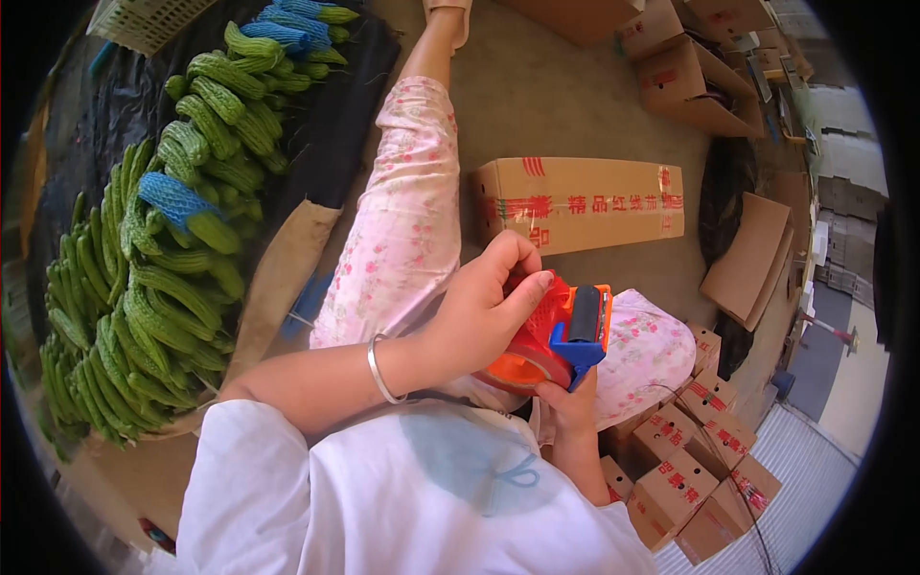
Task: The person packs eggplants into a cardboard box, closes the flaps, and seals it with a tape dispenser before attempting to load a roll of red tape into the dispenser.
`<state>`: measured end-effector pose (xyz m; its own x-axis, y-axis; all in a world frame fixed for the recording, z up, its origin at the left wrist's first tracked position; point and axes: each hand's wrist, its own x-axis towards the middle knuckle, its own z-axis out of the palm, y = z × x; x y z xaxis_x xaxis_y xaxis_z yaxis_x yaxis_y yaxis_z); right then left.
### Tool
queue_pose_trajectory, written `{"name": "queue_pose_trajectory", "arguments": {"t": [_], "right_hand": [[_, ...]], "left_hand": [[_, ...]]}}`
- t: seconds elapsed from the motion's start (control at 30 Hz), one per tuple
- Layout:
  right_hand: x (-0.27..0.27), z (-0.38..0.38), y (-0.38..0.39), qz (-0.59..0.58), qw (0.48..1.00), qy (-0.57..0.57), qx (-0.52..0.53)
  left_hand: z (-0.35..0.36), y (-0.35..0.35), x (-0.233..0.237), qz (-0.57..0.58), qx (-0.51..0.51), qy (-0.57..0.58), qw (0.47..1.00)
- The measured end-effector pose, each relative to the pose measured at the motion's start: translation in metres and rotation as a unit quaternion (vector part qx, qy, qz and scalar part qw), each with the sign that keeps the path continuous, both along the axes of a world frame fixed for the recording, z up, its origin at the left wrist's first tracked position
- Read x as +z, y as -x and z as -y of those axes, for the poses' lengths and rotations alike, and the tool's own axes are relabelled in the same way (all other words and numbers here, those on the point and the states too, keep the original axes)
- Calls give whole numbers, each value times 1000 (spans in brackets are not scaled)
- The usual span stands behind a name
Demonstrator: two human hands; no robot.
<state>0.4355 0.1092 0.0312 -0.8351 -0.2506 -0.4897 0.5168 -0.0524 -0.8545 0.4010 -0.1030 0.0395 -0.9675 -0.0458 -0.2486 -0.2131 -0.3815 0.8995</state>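
A red and blue packing tape dispenser (pixel 571 353) with a dark roller is held above my lap. My left hand (pixel 491 305), a silver bangle at its wrist, is closed over the red upper side, thumb near the roller. From below, my right hand (pixel 573 407) grips the dispenser near its blue part; most of its fingers are hidden. The roll's orange inside shows at the lower left. Just beyond my hands lies a long closed cardboard box (pixel 613 203) with red printing and tape along it.
Many green bitter gourds (pixel 172 297), some in blue net sleeves (pixel 175 198), are piled on dark sheeting at left. Open cartons (pixel 685 81) stand at the back right. A flattened cardboard piece (pixel 749 254) lies at right, and several printed boxes (pixel 676 484) are stacked at lower right.
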Motion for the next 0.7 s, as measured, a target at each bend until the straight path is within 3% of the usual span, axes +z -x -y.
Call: {"name": "queue_pose_trajectory", "arguments": {"t": [0.13,0.2,0.27,0.3,0.33,0.4,0.47,0.57,0.63,0.7], "right_hand": [[7,-2,0,-65,997,-46,3],[2,-4,-6,-123,985,-93,-78],[11,3,-4,-118,984,-85,-102],[14,5,-3,-140,979,-89,-120],[16,6,-1,-154,976,-91,-122],[20,9,3,-181,971,-94,-127],[16,3,1,-302,931,-194,-65],[12,-6,-9,-255,940,-210,-86],[11,-13,-8,-242,941,-221,-81],[10,-19,-4,-306,918,-251,-34]], "left_hand": [[7,8,14,0,-71,-4,997],[15,13,12,-17,-92,19,995],[19,17,9,-304,-79,202,928],[19,20,12,-371,-61,238,895],[20,22,15,-373,-62,233,896],[23,25,18,-532,-46,322,782],[25,27,16,-540,-43,325,775],[29,30,18,-506,-69,326,796],[25,29,22,-405,-69,275,869],[26,30,24,-391,-103,300,864]]}}
